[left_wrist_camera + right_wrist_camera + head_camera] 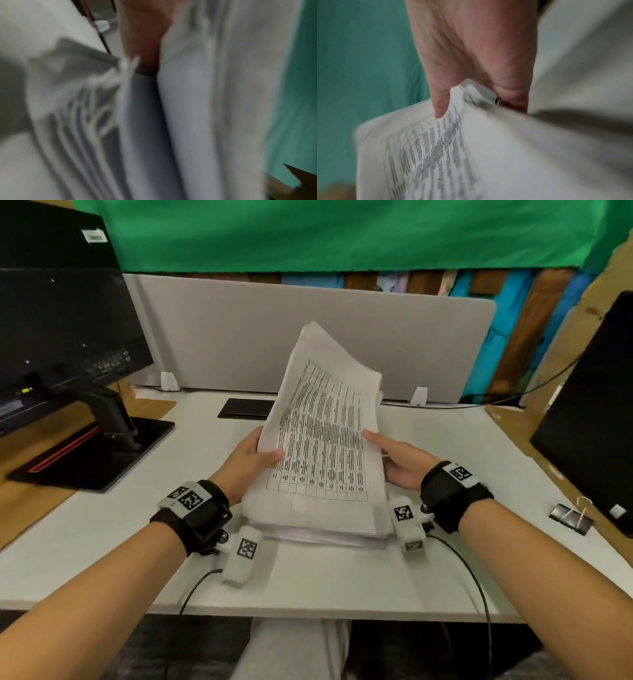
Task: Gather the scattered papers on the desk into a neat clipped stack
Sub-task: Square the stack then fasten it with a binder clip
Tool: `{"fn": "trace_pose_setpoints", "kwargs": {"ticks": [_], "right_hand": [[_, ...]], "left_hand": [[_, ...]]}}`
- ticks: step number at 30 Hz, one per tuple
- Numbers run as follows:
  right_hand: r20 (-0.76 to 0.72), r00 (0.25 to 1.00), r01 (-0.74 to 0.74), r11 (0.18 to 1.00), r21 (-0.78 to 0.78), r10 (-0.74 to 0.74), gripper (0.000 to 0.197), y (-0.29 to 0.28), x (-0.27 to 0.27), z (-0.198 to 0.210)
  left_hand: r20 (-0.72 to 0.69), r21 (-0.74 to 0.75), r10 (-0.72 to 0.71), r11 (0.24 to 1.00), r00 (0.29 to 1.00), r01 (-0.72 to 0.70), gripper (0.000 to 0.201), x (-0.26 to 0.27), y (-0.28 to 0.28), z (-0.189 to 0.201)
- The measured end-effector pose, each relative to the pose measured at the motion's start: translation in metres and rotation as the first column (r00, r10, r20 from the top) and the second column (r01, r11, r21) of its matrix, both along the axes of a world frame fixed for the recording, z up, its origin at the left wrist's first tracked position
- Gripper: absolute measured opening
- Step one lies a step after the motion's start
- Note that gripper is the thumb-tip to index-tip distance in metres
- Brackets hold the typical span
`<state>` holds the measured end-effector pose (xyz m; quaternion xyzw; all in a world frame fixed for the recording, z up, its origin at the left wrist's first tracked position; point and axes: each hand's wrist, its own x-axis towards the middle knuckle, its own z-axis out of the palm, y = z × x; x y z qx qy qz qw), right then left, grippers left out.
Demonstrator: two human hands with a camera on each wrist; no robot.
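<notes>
A thick stack of white papers [322, 440], its top sheet printed with a table, stands tilted up from the white desk [445, 542], its lower edge resting on the desk. My left hand [250, 460] grips the stack's left edge, thumb on the front sheet. On the opposite edge my right hand [394, 460] holds it the same way. In the left wrist view the sheet edges [188, 108] are fanned and blurred. The right wrist view shows my thumb [441, 105] on the printed page [436, 155]. Two black binder clips [570, 518] lie at the desk's right.
A black monitor [65, 313] on a stand occupies the left of the desk, a second dark screen [596, 412] the right. A grey divider panel [274, 337] runs along the back, with a black pad [245, 408] before it. Cables hang from both wrist cameras.
</notes>
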<state>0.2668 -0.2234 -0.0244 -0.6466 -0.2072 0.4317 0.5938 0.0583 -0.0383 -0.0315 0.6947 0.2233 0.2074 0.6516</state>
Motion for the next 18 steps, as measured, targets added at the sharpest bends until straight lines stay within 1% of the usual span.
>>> {"fn": "trace_pose_setpoints", "kwargs": {"ticks": [1, 2, 3, 5, 6, 7, 8, 9, 11, 13, 14, 16, 18], "right_hand": [[-0.051, 0.999, 0.004, 0.997, 0.082, 0.0, 0.044, 0.0, -0.002, 0.006], [-0.041, 0.999, 0.026, 0.989, 0.144, -0.02, 0.041, 0.0, -0.003, 0.015], [0.036, 0.996, 0.076, 0.975, 0.207, -0.086, 0.043, 0.001, -0.002, 0.024], [0.21, 0.939, 0.181, 0.911, 0.371, -0.272, 0.052, 0.001, -0.001, 0.046], [0.285, 0.902, 0.184, 0.886, 0.425, -0.324, 0.052, -0.001, -0.001, 0.057], [0.328, 0.877, 0.177, 0.87, 0.46, -0.352, 0.047, -0.004, -0.003, 0.066], [0.362, 0.863, 0.152, 0.864, 0.48, -0.353, 0.043, -0.007, -0.006, 0.073], [0.386, 0.859, 0.123, 0.867, 0.482, -0.336, 0.042, -0.011, -0.009, 0.078], [0.431, 0.861, 0.054, 0.891, 0.451, -0.271, 0.047, -0.02, -0.014, 0.082], [0.422, 0.882, 0.006, 0.901, 0.433, -0.209, 0.056, -0.028, -0.02, 0.083], [0.419, 0.883, 0.008, 0.9, 0.437, -0.211, 0.06, -0.029, -0.022, 0.082], [0.457, 0.863, -0.009, 0.897, 0.442, -0.216, 0.063, -0.028, -0.025, 0.083], [0.529, 0.823, -0.028, 0.915, 0.402, -0.207, 0.059, -0.024, -0.027, 0.084]], "left_hand": [[0.063, 0.013, -0.012, 1.0, 0.998, 0.011, 0.04, 0.0, -0.006, 0.009], [0.119, 0.059, -0.006, 0.998, 0.993, -0.001, 0.036, 0.001, -0.012, 0.02], [0.173, 0.14, 0.021, 0.989, 0.985, -0.046, 0.031, 0.004, -0.017, 0.032], [0.264, 0.345, 0.074, 0.924, 0.962, -0.165, 0.022, 0.009, -0.028, 0.056], [0.307, 0.41, 0.084, 0.887, 0.948, -0.211, 0.021, 0.012, -0.032, 0.067], [0.352, 0.44, 0.081, 0.865, 0.932, -0.241, 0.024, 0.015, -0.037, 0.075], [0.381, 0.451, 0.078, 0.854, 0.921, -0.259, 0.027, 0.018, -0.04, 0.08], [0.398, 0.442, 0.081, 0.856, 0.914, -0.269, 0.027, 0.02, -0.042, 0.084], [0.416, 0.371, 0.117, 0.884, 0.902, -0.286, 0.027, 0.025, -0.04, 0.086], [0.452, 0.301, 0.147, 0.904, 0.88, -0.305, 0.036, 0.028, -0.039, 0.089], [0.471, 0.272, 0.16, 0.909, 0.867, -0.316, 0.042, 0.029, -0.038, 0.091], [0.512, 0.262, 0.174, 0.901, 0.841, -0.346, 0.048, 0.029, -0.038, 0.096], [0.576, 0.226, 0.199, 0.893, 0.793, -0.388, 0.045, 0.031, -0.034, 0.1]]}}
